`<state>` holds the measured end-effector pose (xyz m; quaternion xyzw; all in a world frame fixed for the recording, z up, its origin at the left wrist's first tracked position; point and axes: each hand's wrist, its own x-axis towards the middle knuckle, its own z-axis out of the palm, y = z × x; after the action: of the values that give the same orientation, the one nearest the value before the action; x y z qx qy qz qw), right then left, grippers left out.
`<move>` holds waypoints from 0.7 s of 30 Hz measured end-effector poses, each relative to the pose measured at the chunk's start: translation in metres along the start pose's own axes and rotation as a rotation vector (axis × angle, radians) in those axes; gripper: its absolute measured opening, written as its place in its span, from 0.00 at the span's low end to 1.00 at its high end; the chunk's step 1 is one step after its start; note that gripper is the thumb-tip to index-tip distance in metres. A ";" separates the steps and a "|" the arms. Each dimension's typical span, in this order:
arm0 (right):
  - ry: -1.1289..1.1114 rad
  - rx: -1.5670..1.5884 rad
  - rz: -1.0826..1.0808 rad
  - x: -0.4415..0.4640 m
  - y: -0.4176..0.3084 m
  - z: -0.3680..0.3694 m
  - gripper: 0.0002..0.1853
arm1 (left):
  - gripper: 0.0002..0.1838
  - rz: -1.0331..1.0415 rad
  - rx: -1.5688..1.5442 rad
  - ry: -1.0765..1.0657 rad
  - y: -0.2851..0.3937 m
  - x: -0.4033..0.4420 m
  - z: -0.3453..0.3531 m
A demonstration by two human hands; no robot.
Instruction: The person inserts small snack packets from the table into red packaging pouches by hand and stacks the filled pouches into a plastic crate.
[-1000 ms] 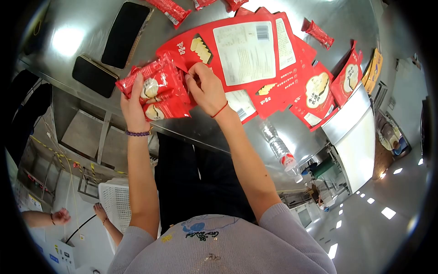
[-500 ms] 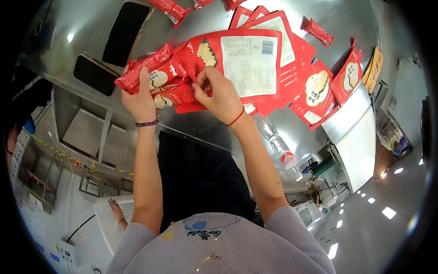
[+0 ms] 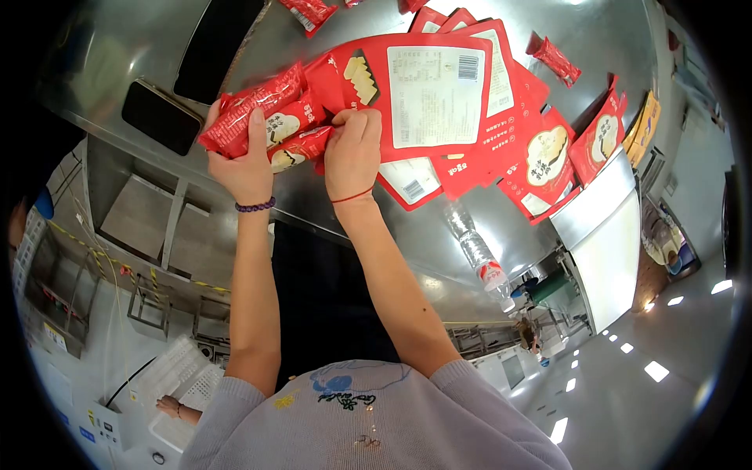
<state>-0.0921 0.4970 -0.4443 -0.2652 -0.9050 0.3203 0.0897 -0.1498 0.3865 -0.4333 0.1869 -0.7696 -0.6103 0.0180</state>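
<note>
Several small red snack packets (image 3: 254, 113) are bunched in my left hand (image 3: 244, 168), whose thumb lies across them. Their right ends meet the left end of a large red pouch (image 3: 435, 98), which lies with its white label and barcode facing up. My right hand (image 3: 354, 153) has its fingers curled on the lower edge of that pouch, beside the lowest packet's tip. The curled fingers hide exactly what they pinch. Under and beyond the pouch, more flat red pouches (image 3: 546, 157) are fanned out on the metal table (image 3: 376, 227).
Two dark phones (image 3: 160, 116) lie left of the packets. A clear plastic bottle (image 3: 479, 254) rests near the table's front edge. Loose red packets (image 3: 554, 59) lie at the back, a yellow pouch (image 3: 642, 129) at the right. Another person's hand (image 3: 176, 407) touches a white crate (image 3: 188, 376) lower left.
My right hand has moved left and curled in at the pouch's edge beside the packets. The pouch shifted slightly up and right. The other person's hand moved down and left at the crate.
</note>
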 end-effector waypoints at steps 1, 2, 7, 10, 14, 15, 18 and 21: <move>-0.003 -0.002 0.002 0.000 0.000 -0.001 0.15 | 0.27 0.058 0.089 0.000 0.003 0.001 -0.001; -0.026 0.049 -0.036 -0.001 0.001 -0.004 0.15 | 0.27 0.113 0.179 -0.002 0.006 0.001 -0.001; -0.087 0.227 0.136 0.001 -0.015 -0.015 0.15 | 0.26 0.263 0.333 -0.017 0.005 0.000 0.001; -0.022 0.271 0.237 0.004 -0.016 -0.005 0.14 | 0.28 0.326 0.330 -0.047 0.005 -0.009 0.003; 0.056 -0.017 0.151 0.013 -0.007 0.011 0.14 | 0.29 0.355 0.230 0.013 0.001 -0.019 0.012; 0.053 -0.064 0.128 0.015 -0.006 0.013 0.14 | 0.29 0.357 0.228 0.012 0.000 -0.018 0.014; 0.067 -0.048 0.132 0.014 -0.011 0.013 0.15 | 0.28 0.306 0.214 0.094 0.000 -0.021 0.017; 0.031 -0.022 0.081 0.014 -0.019 0.010 0.16 | 0.28 0.166 0.128 0.176 0.001 -0.021 0.017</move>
<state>-0.1158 0.4864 -0.4403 -0.3076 -0.8954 0.3097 0.0875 -0.1347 0.4091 -0.4329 0.1759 -0.8153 -0.5375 0.1239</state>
